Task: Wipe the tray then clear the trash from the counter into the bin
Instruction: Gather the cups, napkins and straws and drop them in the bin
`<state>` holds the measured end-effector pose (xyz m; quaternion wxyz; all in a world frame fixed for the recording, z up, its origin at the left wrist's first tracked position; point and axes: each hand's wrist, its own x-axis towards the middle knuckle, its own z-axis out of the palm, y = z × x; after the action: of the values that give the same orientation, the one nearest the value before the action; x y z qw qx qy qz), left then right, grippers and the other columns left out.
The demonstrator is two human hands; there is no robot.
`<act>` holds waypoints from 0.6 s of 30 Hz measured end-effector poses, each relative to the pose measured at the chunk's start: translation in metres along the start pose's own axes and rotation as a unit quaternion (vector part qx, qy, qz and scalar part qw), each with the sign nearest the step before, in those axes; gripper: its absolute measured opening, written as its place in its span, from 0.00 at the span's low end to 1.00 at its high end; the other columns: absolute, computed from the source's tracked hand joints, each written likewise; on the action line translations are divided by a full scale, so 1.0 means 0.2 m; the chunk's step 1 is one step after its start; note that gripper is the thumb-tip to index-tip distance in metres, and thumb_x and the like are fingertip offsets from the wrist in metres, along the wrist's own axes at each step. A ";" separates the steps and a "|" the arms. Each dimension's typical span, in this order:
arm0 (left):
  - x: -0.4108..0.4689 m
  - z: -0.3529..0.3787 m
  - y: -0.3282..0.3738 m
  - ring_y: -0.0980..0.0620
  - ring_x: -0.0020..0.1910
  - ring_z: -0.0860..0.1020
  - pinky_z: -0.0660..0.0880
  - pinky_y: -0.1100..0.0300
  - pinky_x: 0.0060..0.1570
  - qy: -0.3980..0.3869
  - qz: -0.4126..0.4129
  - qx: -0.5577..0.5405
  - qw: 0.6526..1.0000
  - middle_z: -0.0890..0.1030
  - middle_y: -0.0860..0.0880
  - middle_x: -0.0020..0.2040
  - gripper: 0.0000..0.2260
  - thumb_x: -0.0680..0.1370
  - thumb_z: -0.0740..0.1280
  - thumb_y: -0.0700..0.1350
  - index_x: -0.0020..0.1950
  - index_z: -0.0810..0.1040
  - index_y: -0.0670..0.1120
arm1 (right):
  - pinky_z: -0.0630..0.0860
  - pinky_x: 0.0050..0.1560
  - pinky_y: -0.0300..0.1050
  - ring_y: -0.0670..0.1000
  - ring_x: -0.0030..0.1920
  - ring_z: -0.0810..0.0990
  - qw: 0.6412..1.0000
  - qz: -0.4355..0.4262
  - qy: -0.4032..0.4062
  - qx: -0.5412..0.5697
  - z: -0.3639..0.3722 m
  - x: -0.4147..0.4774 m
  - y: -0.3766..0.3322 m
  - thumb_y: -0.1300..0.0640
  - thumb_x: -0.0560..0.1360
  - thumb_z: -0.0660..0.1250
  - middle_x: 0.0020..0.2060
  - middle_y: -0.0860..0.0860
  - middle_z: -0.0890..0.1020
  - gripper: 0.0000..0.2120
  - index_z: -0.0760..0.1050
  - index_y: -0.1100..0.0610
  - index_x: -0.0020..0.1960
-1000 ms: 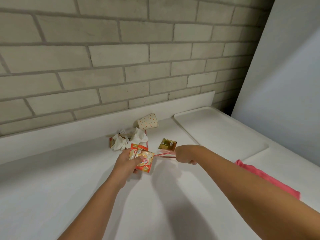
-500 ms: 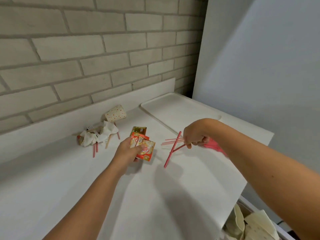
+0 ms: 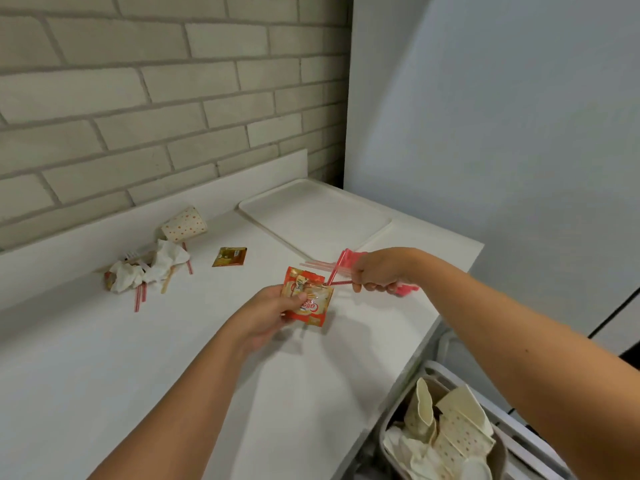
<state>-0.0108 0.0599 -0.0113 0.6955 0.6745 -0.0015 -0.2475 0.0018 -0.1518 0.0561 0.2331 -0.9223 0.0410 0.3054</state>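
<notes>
My left hand (image 3: 265, 315) pinches a few orange sachets (image 3: 309, 301) above the white counter (image 3: 173, 358). Just to its right, my right hand (image 3: 379, 271) grips a bundle of red straws (image 3: 327, 271) that point left. The white tray (image 3: 311, 216) lies bare at the counter's far right corner. A pink cloth (image 3: 405, 289) peeks out from under my right hand. A bin (image 3: 450, 434) holding crushed paper cups sits below the counter's right edge.
By the backsplash lie a dotted paper cup (image 3: 185, 225) on its side, crumpled napkins (image 3: 152, 270), a wooden stirrer, loose red straws (image 3: 140, 299) and a brown sachet (image 3: 229, 257). A grey panel rises on the right.
Both hands have lifted off the trash pile and moved right, the left with the sachets, the right with the straws. The view has turned right and the bin has come into sight.
</notes>
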 end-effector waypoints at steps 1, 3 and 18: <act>0.01 0.05 -0.01 0.49 0.48 0.80 0.73 0.58 0.54 -0.011 -0.004 0.001 1.000 0.83 0.44 0.49 0.07 0.78 0.62 0.38 0.53 0.78 0.42 | 0.59 0.31 0.41 0.48 0.29 0.61 1.000 -0.009 0.000 0.012 0.01 -0.01 0.03 0.59 0.72 0.57 0.33 0.51 0.68 0.05 0.70 0.54 0.45; 0.03 0.15 -0.02 0.51 0.46 0.80 0.74 0.61 0.46 -0.027 -0.012 0.011 1.000 0.83 0.46 0.47 0.07 0.79 0.62 0.39 0.53 0.78 0.43 | 0.59 0.30 0.40 0.48 0.29 0.61 0.999 -0.037 0.006 0.038 0.02 -0.02 0.08 0.64 0.75 0.56 0.31 0.51 0.68 0.06 0.69 0.55 0.44; 0.02 0.77 -0.23 0.51 0.41 0.80 0.76 0.60 0.38 -0.044 -0.001 0.232 0.972 0.81 0.46 0.46 0.06 0.77 0.65 0.37 0.52 0.76 0.45 | 0.56 0.27 0.39 0.47 0.28 0.57 0.997 0.049 0.031 0.058 -0.09 -0.21 0.76 0.50 0.82 0.51 0.29 0.50 0.62 0.14 0.69 0.57 0.46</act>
<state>-0.0744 -0.0838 -0.0424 0.5189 0.8060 -0.0895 -0.2704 -0.0549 -0.2984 0.0318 0.2699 -0.9132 0.1113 0.2845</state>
